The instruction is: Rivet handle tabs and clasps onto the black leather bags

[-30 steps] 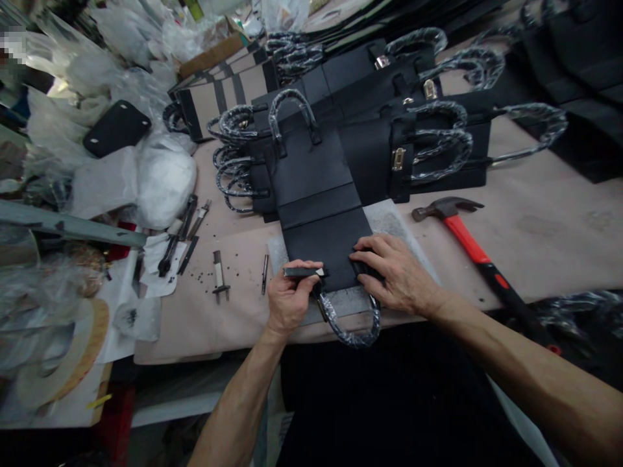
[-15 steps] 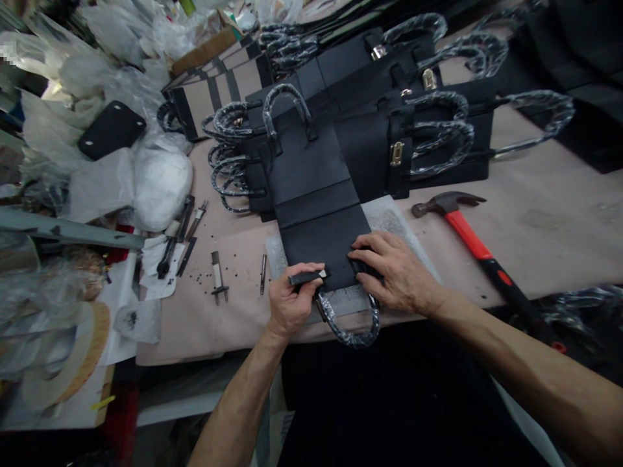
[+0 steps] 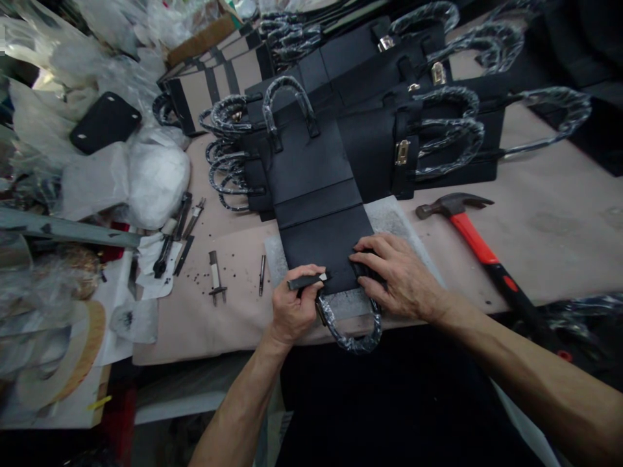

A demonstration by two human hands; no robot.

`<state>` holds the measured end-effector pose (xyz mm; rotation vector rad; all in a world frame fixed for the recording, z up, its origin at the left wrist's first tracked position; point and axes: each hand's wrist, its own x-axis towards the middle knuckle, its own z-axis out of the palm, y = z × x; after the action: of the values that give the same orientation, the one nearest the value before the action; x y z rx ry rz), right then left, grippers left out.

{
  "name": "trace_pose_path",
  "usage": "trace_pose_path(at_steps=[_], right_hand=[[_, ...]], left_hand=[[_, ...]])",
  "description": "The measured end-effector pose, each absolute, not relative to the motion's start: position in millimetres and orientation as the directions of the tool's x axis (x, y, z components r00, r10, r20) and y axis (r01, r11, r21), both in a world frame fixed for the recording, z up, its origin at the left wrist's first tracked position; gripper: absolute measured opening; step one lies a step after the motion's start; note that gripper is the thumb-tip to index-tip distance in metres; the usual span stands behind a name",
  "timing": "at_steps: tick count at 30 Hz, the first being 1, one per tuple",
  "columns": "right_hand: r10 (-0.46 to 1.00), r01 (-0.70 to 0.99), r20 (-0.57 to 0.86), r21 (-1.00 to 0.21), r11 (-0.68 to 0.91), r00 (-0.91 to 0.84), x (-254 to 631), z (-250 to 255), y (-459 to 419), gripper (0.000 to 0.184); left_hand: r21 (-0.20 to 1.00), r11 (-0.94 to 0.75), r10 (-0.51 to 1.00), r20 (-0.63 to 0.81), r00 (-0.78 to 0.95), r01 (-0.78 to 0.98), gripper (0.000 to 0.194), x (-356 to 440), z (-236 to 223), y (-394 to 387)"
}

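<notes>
A flat black leather bag panel (image 3: 318, 198) lies lengthwise on a grey pad (image 3: 389, 220) at the table's near edge. Its plastic-wrapped handle (image 3: 353, 331) hangs over the edge. My left hand (image 3: 292, 308) is closed round a small dark tool with a pale tip (image 3: 307, 281), held at the panel's near left corner. My right hand (image 3: 396, 275) lies on the panel's near right corner, fingers pressing down on a black handle tab there.
A red-handled hammer (image 3: 479, 243) lies to the right. Small punches and hand tools (image 3: 214, 275) lie to the left by white paper. Stacked black bags with wrapped handles (image 3: 428, 123) fill the far side. Plastic bags (image 3: 150, 172) crowd the left.
Both hands stay at the panel's near edge. The view has shifted slightly, and the left hand's tool has tilted a little.
</notes>
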<state>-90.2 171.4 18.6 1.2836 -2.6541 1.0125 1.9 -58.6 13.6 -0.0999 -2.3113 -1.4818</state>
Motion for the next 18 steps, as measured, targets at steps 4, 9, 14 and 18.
trace_pose_path(at_steps=[4, 9, 14, 18], right_hand=[[-0.700, -0.716, 0.287, -0.532, 0.452, -0.654, -90.8, 18.8, 171.7, 0.035], [-0.704, -0.727, 0.296, -0.521, 0.448, -0.646, -91.3, 18.9, 172.0, 0.034], [-0.703, -0.728, 0.298, -0.517, 0.451, -0.646, -91.7, 17.7, 172.2, 0.033], [-0.705, -0.731, 0.296, -0.508, 0.455, -0.645, -91.3, 17.7, 171.7, 0.033]], left_hand=[[0.864, 0.441, -0.154, 0.341, -0.927, 0.244, 0.014, 2.8, 14.4, -58.0], [0.847, 0.463, -0.139, 0.359, -0.923, 0.260, 0.011, 2.6, 14.2, -57.6], [0.815, 0.507, -0.102, 0.381, -0.919, 0.281, 0.014, -1.9, 15.8, -56.8], [0.774, 0.538, -0.036, 0.416, -0.909, 0.333, 0.016, -7.8, 16.3, -56.7]])
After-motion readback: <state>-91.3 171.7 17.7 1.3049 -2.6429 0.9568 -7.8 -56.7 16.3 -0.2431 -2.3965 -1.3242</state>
